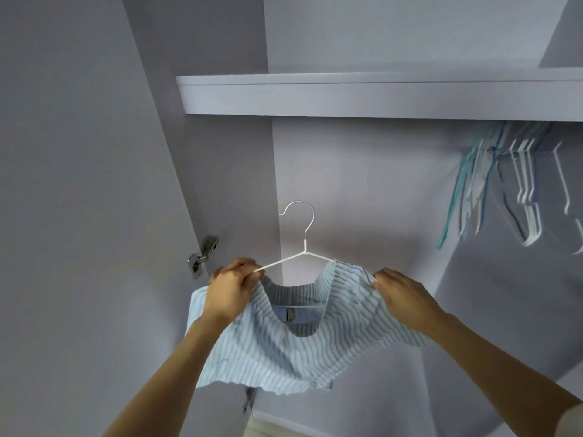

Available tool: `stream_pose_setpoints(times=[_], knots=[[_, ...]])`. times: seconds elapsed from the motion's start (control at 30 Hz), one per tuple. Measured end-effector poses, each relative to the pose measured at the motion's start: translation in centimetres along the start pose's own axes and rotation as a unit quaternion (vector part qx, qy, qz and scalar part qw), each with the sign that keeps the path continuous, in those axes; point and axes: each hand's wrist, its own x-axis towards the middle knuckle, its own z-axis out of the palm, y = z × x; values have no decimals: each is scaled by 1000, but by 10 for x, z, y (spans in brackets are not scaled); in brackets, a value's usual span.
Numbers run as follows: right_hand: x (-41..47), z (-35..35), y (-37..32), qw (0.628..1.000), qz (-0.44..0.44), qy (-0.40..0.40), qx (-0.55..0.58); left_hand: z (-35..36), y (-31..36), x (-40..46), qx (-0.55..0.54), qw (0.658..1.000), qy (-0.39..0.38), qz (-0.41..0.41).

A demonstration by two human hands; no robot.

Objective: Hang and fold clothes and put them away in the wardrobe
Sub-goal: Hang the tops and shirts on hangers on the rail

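Blue-striped shirt [284, 348] hung half-draped on a white wire hanger [303, 247]. The left hand [232, 287] pinched hanger arm and fabric; the right hand [399, 293] gripped the shirt's shoulder below the wardrobe shelf [378, 96].

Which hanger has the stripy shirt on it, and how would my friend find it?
Look below the white wardrobe shelf, in the middle, where two hands hold something up. The white wire hanger sits between the left hand and right hand, with the blue striped shirt draped on it. The empty hangers at the right hang under the shelf; this one is held.
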Motion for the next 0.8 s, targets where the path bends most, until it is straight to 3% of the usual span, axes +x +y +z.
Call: stream_pose_setpoints(times=[0.2, 0.37, 0.53, 0.67, 0.8], knots=[[18, -16, -12, 992, 108, -11, -70, -1, 2, 37, -6, 997, -26, -67], [38, -20, -39, 971, 223, 57, 62, -20, 20, 64, 31, 999, 24, -32], [86, -27, -79, 931, 207, 90, 288, -54, 43, 102, 79, 990, 110, 25], [118, -29, -96, 933, 180, 156, 269, -72, 52, 125, 138, 976, 161, 58], [137, -16, -101, 935, 166, 206, 237, -79, 48, 147, 188, 967, 162, 61]])
